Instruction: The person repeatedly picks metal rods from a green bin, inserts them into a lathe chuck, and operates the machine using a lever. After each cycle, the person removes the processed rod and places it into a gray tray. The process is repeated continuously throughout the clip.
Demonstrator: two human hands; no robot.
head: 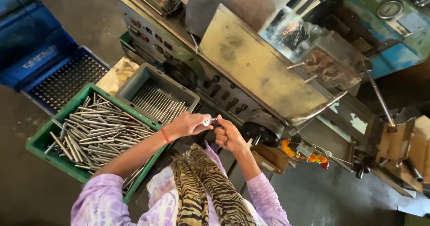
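A: What is sitting at the far left?

B: A blue crate (pixel 53 69) is lying on the floor, and just right of it a green crate (pixel 42 141) is holding a loose heap of steel rods (pixel 98 130). Beyond that, a grey bin (pixel 139 80) is carrying more rods laid in a neat row.

A: And the hands?

B: They are meeting near the middle, in front of the machine. The left hand (pixel 186 124) is pinching a short metal rod (pixel 209 120) at its near end, fingers curled round it. The right hand (pixel 227 135) is closing into a loose fist just beside the rod's other end; I cannot tell whether it is actually gripping it.

A: What is lying to the right?

B: The grinding machine (pixel 264 69) is stretching across the scene, with a long lever (pixel 378 96) sticking out and cardboard boxes (pixel 410 141) standing at the right edge.
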